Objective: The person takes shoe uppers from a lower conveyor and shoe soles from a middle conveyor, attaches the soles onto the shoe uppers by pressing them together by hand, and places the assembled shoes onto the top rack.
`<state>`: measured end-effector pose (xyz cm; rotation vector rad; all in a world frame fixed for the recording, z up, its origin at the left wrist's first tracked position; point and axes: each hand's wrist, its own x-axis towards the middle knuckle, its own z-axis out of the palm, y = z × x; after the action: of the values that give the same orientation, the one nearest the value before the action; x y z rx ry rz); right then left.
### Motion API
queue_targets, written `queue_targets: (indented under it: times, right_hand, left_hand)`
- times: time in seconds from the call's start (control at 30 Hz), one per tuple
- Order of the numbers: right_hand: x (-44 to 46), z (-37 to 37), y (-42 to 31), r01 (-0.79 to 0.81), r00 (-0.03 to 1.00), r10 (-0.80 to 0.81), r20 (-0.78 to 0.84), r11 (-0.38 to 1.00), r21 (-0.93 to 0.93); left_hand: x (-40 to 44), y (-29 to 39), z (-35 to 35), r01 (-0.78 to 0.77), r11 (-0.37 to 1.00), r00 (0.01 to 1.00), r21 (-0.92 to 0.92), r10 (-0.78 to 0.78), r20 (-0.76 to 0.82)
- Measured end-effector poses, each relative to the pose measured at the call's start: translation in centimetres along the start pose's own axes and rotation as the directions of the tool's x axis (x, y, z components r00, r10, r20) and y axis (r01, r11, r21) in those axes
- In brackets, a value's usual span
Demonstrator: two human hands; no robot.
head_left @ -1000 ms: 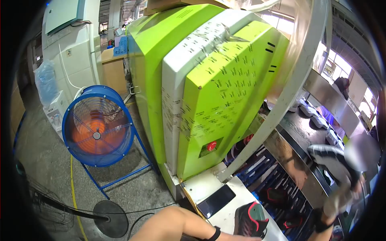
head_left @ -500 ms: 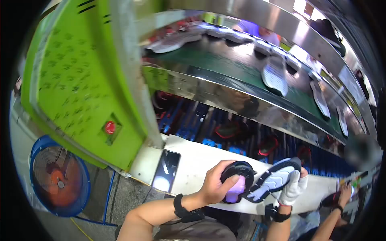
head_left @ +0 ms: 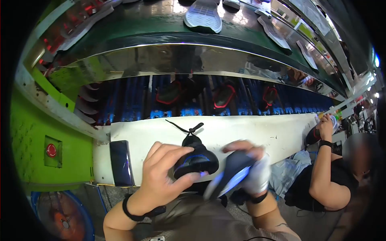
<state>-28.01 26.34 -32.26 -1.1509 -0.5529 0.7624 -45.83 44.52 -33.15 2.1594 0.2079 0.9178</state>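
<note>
My left hand (head_left: 161, 170) grips a black shoe upper (head_left: 198, 159) with its fingers on top and the thumb below. The upper's rounded end faces me, and a black lace loop (head_left: 192, 129) trails from its far end onto the white bench. My right hand (head_left: 258, 170), in a white glove with bare fingertips, holds a dark shoe sole (head_left: 230, 173) just right of the upper. Motion smears the sole, and a pale bluish face shows on it. A gap separates sole and upper.
A phone (head_left: 121, 162) lies on the white bench (head_left: 229, 128) at left. Behind, shoes with red edging (head_left: 224, 96) sit on blue rollers, below a green belt (head_left: 157, 30) carrying soles. A co-worker's arm (head_left: 321, 168) is at right. A fan (head_left: 62, 221) stands lower left.
My view has swung left and down. The upper has turned from showing its purple-lit underside to standing end-on toward me. The sole has tilted down and moved lower, still in my right hand.
</note>
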Motion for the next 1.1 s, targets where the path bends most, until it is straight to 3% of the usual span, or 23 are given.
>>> queue_targets:
  times: [0.03,0.07,0.13,0.17,0.23,0.33,0.37,0.47,0.57,0.7,0.77,0.87,0.97,1.0,1.07,1.1]
  right_hand:
    - [-0.9,-0.3,2.1,0.014,0.995,-0.006,0.097,0.997,-0.077]
    - [-1.1,-0.6,3.7,0.154,0.965,-0.139,0.224,0.987,-0.051]
    - [-2.4,0.6,5.1,0.276,0.952,-0.259,0.163,0.956,-0.097]
    - [-2.3,-0.3,6.3,0.385,0.916,-0.344,0.204,0.897,-0.215]
    - [-2.7,0.6,6.7,0.442,0.897,-0.411,0.162,0.850,-0.286]
    - [-2.7,1.0,7.6,0.551,0.832,-0.527,0.175,0.746,-0.374]
    - [-2.7,1.0,7.4,0.556,0.830,-0.524,0.191,0.749,-0.359]
    - [-2.9,1.4,7.6,0.523,0.850,-0.490,0.192,0.745,-0.414]
    - [-2.7,0.7,8.3,0.573,0.820,-0.526,0.227,0.742,-0.349]
    - [-1.9,0.5,7.9,0.591,0.806,-0.510,0.301,0.722,-0.360]
    - [-1.7,0.3,8.0,0.583,0.811,-0.495,0.313,0.731,-0.355]
    - [-1.6,0.6,8.2,0.587,0.809,-0.507,0.298,0.733,-0.345]
    - [-1.1,1.5,8.4,0.599,0.799,-0.531,0.281,0.745,-0.294]
    - [-1.0,2.1,8.7,0.605,0.796,-0.542,0.270,0.731,-0.315]
    - [-0.5,3.5,9.2,0.623,0.783,-0.574,0.241,0.723,-0.300]
    - [-0.2,4.2,8.9,0.621,0.784,-0.563,0.261,0.709,-0.334]
  left_hand:
    - [0.3,1.0,-0.4,0.118,0.991,0.992,-0.060,-0.115,0.060]
    - [0.3,1.6,-0.6,0.244,0.963,0.965,-0.111,-0.230,0.128]
    - [-0.4,2.0,-0.1,0.303,0.940,0.948,-0.155,-0.282,0.145]
    - [-1.1,2.3,0.3,0.387,0.893,0.922,-0.232,-0.365,0.132]
    - [-2.7,2.4,1.2,0.471,0.822,0.882,-0.320,-0.451,0.138]
    - [-4.5,1.2,3.5,0.147,0.886,0.963,-0.440,-0.230,-0.141]
    - [-4.2,0.6,3.7,0.000,0.987,0.981,-0.162,-0.031,-0.191]
    - [-4.3,0.7,3.6,-0.011,0.995,0.986,-0.098,-0.005,-0.165]
    - [-4.6,0.2,3.6,-0.020,0.998,0.987,-0.065,0.010,-0.159]
    - [-5.0,-0.4,3.2,0.000,0.997,0.994,-0.082,-0.010,-0.113]
    - [-5.1,-0.4,3.7,0.022,0.988,0.979,-0.155,-0.053,-0.199]
    - [-5.2,-0.5,3.1,0.064,0.984,0.976,-0.165,-0.096,-0.195]
    - [-5.1,-0.1,0.2,0.203,0.966,0.977,-0.158,-0.212,-0.037]
    - [-4.7,0.0,-1.4,0.201,0.972,0.978,-0.121,-0.206,-0.023]
    - [-3.1,0.1,-5.2,0.179,0.970,0.959,0.162,-0.209,0.193]
    - [-1.9,1.0,-5.7,0.126,0.968,0.968,0.215,-0.167,0.186]
